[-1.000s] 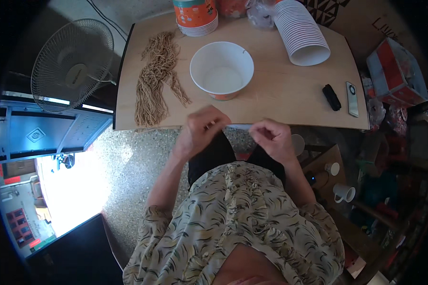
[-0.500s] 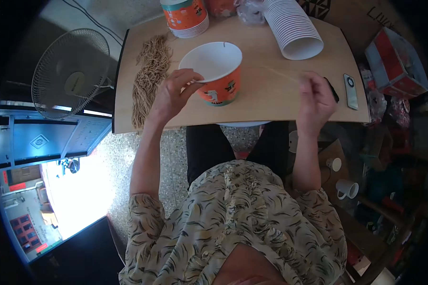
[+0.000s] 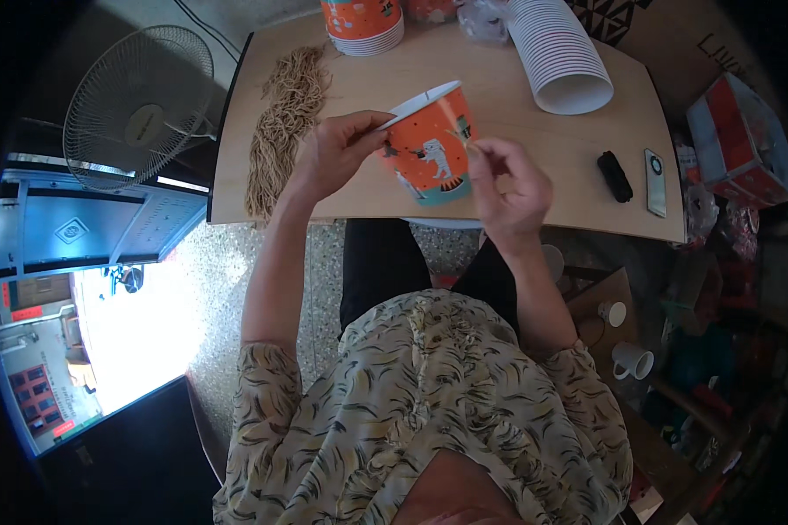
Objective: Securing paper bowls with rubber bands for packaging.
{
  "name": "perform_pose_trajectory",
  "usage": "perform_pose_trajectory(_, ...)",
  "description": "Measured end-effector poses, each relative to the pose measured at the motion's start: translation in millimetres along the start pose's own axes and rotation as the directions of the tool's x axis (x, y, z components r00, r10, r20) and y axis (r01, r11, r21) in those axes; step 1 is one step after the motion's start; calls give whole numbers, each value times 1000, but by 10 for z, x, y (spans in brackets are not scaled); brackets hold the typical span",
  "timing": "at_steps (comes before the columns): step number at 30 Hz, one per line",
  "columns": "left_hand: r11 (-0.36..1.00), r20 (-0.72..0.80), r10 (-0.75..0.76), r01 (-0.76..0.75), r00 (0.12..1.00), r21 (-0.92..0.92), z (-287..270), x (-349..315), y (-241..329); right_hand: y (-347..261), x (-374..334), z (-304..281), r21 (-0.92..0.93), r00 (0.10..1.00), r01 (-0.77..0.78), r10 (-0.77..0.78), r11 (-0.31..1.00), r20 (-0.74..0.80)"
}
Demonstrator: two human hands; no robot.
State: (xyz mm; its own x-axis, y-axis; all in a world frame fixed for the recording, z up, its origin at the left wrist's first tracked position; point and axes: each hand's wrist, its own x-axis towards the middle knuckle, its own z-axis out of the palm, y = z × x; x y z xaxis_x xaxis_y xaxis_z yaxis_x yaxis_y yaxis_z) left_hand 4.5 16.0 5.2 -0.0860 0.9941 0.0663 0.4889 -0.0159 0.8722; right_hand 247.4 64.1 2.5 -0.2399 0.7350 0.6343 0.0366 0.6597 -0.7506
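An orange paper bucket (image 3: 431,153) with a white rim and a teal base tilts above the table's near side, its printed wall facing me. My left hand (image 3: 334,156) grips its rim at the left, thumb outside. Close against the bucket's right side, my right hand (image 3: 515,191) pinches the end of a thin tan string (image 3: 458,133); part of the string is hard to make out against the print. Left of the bucket lies a long loose bundle of tan strings (image 3: 289,131).
A stack of white paper buckets (image 3: 562,57) lies on its side at the back right of the table (image 3: 552,166). Another orange stack (image 3: 363,26) stands at the back. A black object (image 3: 615,177) and a silver device (image 3: 655,182) lie at the right. A fan (image 3: 140,109) stands left.
My right hand has come left to the bucket's side with the string. The bucket, upright before, is now tipped so that its outer wall faces me.
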Motion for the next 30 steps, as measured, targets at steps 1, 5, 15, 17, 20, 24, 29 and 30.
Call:
perform_pose_trajectory(1,999,18,-44,44,999,-14,10,-13,23,51,-44,65,1,1000,-1,1,1000,3)
perform_pose_trajectory(5,975,37,45,-35,998,-218,115,-14,-111,215,-127,222,117,985,-174,173,978,21)
perform_pose_trajectory(15,999,-29,51,-50,998,9,239,-103,51,207,-108,242,-6,998,-58,58,998,-10)
perform_pose_trajectory(17,982,-43,129,-122,991,145,182,-143,183,195,38,50,105,968,-220,230,970,-97)
perform_pose_trajectory(20,910,-14,327,-311,945,273,95,-216,247,211,380,-225,294,956,-137,204,946,-211)
perform_pose_trajectory(24,812,109,301,-315,947,491,135,-332,253,54,570,-349,533,962,30,119,846,-244)
perform_pose_trajectory(29,950,-85,229,-204,970,236,193,-304,209,-101,158,-177,-10,996,67,-67,998,60)
perform_pose_trajectory(30,950,-84,228,-203,970,237,200,-292,194,-150,77,-86,-94,991,64,-52,994,123)
